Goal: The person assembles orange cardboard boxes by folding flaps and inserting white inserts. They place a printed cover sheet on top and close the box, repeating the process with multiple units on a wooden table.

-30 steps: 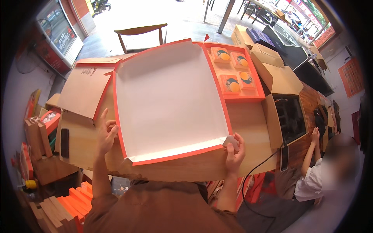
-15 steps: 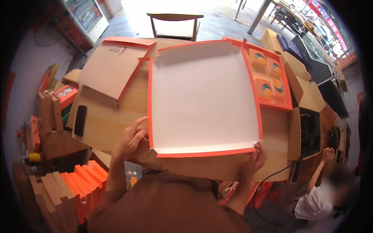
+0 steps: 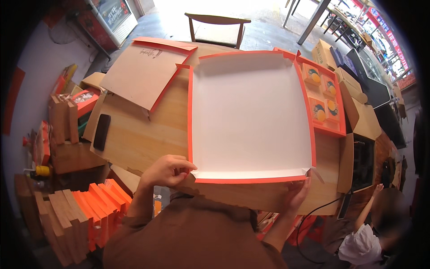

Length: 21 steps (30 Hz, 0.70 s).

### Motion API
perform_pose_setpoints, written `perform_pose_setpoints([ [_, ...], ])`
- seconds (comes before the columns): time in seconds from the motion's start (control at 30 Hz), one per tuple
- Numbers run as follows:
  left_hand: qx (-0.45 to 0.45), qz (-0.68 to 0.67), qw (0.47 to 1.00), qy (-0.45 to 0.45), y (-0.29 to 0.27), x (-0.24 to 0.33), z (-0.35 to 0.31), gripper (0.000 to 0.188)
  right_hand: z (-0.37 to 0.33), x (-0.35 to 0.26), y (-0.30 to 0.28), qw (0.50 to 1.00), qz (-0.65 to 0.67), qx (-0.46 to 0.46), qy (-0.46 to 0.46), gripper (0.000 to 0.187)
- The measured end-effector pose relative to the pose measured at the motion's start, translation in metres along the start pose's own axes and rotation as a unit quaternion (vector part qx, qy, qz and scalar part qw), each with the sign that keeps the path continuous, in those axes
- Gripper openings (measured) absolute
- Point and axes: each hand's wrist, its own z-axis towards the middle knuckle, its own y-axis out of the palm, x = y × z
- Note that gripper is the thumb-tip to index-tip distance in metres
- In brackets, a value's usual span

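A large shallow box tray [image 3: 251, 112], white inside with orange rims, lies open on the wooden table [image 3: 134, 139], filling the middle of the view. The left hand [image 3: 168, 171] sits at the tray's seven o'clock corner, fingers curled and pinching the near rim's fold. The right hand [image 3: 296, 195] is at the five o'clock corner, fingers extended up against the near wall from below the table edge, not closed on it.

The tray's near rim runs almost along the table's near edge. At three o'clock it touches an orange tray of round cakes [image 3: 323, 96]; at ten o'clock a flat brown cardboard sheet [image 3: 142, 74] overlaps its corner. Bare wood stays open at nine o'clock, out to a black phone [image 3: 101, 132]. A chair [image 3: 217, 29] stands at twelve.

Against half a second ago, the left hand has moved from the tray's left wall onto the near corner, and the right hand remains at its corner.
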Motion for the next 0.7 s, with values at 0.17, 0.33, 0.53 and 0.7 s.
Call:
perform_pose_setpoints([
  [0.17, 0.003, 0.057, 0.997, 0.042, -0.001, 0.007, 0.002, 0.035, -0.002, 0.008, -0.002, 0.999, -0.016, -0.030, -0.019, 0.074],
  [0.33, 0.011, 0.091, 0.993, 0.073, 0.004, 0.006, 0.000, 0.038, -0.005, 0.010, -0.010, 0.995, -0.083, -0.056, -0.023, 0.078],
  [0.53, 0.012, 0.061, 0.994, 0.093, 0.021, 0.008, -0.007, 0.029, -0.017, 0.019, -0.007, 0.988, -0.088, -0.095, -0.082, 0.082],
  [0.7, 0.004, 0.029, 0.994, 0.107, 0.061, 0.014, -0.003, 0.021, -0.027, 0.004, 0.029, 0.974, -0.143, -0.108, -0.138, 0.082],
])
